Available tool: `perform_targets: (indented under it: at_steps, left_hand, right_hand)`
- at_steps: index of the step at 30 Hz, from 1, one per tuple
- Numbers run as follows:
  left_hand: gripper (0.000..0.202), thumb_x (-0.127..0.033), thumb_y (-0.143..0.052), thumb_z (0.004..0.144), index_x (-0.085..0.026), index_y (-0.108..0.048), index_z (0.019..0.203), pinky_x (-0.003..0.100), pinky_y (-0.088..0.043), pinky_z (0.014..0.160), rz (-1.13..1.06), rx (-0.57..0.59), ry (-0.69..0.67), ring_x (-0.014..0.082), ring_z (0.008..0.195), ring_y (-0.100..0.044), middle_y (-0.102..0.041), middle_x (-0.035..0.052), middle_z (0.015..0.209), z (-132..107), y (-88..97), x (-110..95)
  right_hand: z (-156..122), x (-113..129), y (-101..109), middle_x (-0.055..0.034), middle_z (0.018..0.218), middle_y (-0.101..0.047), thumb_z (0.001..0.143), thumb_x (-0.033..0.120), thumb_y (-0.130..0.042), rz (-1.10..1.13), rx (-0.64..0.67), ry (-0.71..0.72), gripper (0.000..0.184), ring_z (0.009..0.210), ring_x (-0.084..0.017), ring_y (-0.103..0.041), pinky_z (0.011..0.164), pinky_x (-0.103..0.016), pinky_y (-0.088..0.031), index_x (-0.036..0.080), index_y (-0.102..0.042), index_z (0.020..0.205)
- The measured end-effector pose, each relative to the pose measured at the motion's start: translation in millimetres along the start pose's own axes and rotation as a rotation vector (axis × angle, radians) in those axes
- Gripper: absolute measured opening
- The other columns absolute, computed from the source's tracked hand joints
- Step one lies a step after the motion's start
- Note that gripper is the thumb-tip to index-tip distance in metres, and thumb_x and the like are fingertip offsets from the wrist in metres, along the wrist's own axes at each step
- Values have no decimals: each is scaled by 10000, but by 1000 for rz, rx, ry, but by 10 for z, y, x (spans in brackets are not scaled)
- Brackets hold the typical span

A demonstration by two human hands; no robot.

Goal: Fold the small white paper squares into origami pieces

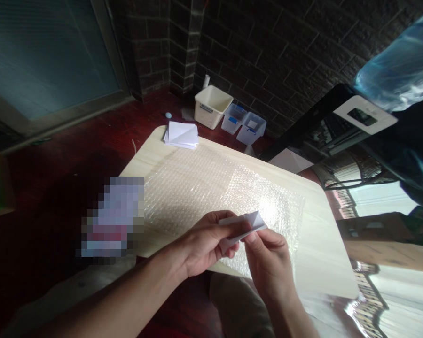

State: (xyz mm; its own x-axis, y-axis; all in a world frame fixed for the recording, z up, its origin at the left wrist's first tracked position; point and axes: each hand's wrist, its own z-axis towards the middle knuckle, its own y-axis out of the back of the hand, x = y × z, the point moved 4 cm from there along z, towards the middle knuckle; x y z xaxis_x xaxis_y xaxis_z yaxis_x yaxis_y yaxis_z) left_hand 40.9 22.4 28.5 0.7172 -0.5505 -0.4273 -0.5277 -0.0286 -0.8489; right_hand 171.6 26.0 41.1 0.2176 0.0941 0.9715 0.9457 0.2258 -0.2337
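Note:
Both of my hands hold one piece of folded white paper [256,219] above the near side of the table. My left hand [206,241] is wrapped round its left part, the thumb lying along the top. At the right end, my right hand [268,256] pinches the lower edge between thumb and fingers. The paper has a pointed, creased tip; its underside is partly hidden by my fingers. Below my hands a sheet of clear bubble wrap [193,188] is spread on the pale wooden table [324,244].
A stack of white paper [181,134] sits at the table's far left corner. Beyond the table, a cream basket [206,115] and two clear plastic bins [250,134] stand on the dark red floor by a brick wall. Cardboard boxes [391,256] are at the right.

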Motion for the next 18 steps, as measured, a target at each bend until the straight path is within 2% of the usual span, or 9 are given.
perform_targets:
  at_steps: [3, 6, 9, 14, 18]
  left_hand:
    - [363, -354, -956, 735, -124, -689, 820, 127, -363, 410, -6, -4, 66, 30, 485, -513, -581, -33, 633, -9, 10, 11]
    - [387, -418, -937, 755, -113, -728, 869, 108, -335, 386, -11, -27, 98, 20, 478, -516, -588, -24, 652, -15, 18, 27]
    - [402, -442, -938, 746, -119, -718, 843, 101, -316, 372, 12, -57, 129, 23, 468, -515, -562, -31, 616, -8, 34, 49]
    - [428, -405, -987, 670, -125, -693, 802, 88, -384, 397, 10, -94, 125, 23, 491, -536, -602, -22, 655, 30, 77, 55]
    - [358, -330, -977, 703, -126, -711, 830, 77, -380, 395, 11, -109, 123, 28, 519, -558, -593, -26, 645, 50, 128, 60]
  right_hand:
    - [-3, -6, 38, -55, 943, -713, 906, 291, -833, -26, 5, 7, 40, 936, -252, -642, 898, -457, -514, 285, -860, 877]
    - [-4, 10, 37, -51, 863, -696, 948, 302, -787, -80, 18, 30, 87, 869, -245, -637, 883, -471, -524, 280, -861, 907]
    - [-6, 44, 36, -31, 803, -645, 945, 291, -788, -113, -12, 84, 91, 809, -226, -611, 839, -452, -533, 285, -857, 885]
    - [0, 67, 56, -31, 830, -659, 918, 239, -817, -134, -46, 105, 79, 836, -225, -629, 778, -408, -525, 299, -868, 910]
    - [18, 51, 67, -29, 840, -701, 904, 238, -835, -124, -55, 47, 77, 834, -212, -644, 783, -393, -514, 305, -872, 897]
